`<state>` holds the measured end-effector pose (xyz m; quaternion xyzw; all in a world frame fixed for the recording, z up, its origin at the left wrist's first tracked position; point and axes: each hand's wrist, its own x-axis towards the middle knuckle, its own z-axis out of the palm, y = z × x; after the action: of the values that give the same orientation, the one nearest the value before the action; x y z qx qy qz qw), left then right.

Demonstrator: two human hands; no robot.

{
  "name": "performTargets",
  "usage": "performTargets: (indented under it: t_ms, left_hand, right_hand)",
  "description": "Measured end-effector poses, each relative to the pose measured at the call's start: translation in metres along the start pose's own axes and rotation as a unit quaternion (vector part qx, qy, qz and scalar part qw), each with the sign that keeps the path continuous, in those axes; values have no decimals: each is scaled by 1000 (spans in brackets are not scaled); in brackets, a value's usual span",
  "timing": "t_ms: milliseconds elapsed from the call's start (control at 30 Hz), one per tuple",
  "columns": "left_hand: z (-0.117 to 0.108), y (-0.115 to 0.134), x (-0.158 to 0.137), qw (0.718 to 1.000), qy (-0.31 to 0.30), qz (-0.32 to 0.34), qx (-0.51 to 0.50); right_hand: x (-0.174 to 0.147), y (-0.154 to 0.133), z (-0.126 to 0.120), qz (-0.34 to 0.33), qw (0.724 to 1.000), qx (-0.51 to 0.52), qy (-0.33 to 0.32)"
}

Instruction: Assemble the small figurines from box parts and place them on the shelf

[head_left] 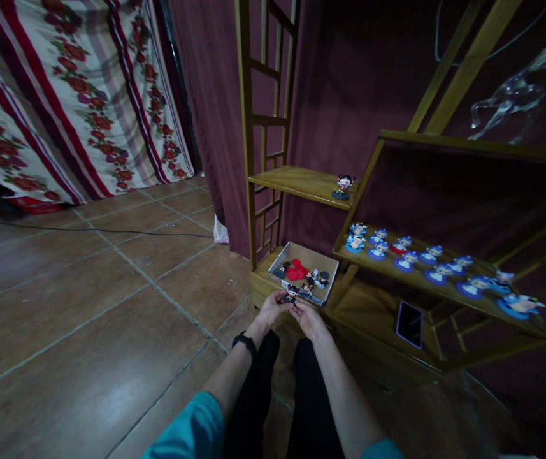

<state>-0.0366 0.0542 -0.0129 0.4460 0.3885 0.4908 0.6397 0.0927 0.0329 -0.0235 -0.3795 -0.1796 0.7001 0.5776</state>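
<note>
A small black-haired figurine on a dark base is held up between my two hands, in front of an open cardboard box. The fingers of my left hand close on its left side. From the right, my right hand has its fingers at the dark base. Inside the box lie red pieces and several more dark-haired figurines. One similar figurine stands on the upper shelf.
Several blue-and-white figurines stand in rows on the right-hand shelf. A phone lies on the lower board. Higher up is a clear glass deer. A black cable crosses the tiled floor at left.
</note>
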Motion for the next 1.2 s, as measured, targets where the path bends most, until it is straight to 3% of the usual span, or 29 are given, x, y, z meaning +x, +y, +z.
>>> performTargets:
  t_ms: [333, 700, 1200]
  left_hand:
    - [3, 2, -1, 997, 54, 35, 32]
    - [1, 2, 0, 1000, -18, 1, 13]
    - [-1, 1, 1, 1000, 8, -3, 3]
  right_hand:
    - [-1, 0, 0, 16, 1000, -2, -5]
    - [5, 2, -3, 8, 1000, -6, 6]
    - [2, 3, 0, 1, 1000, -5, -13]
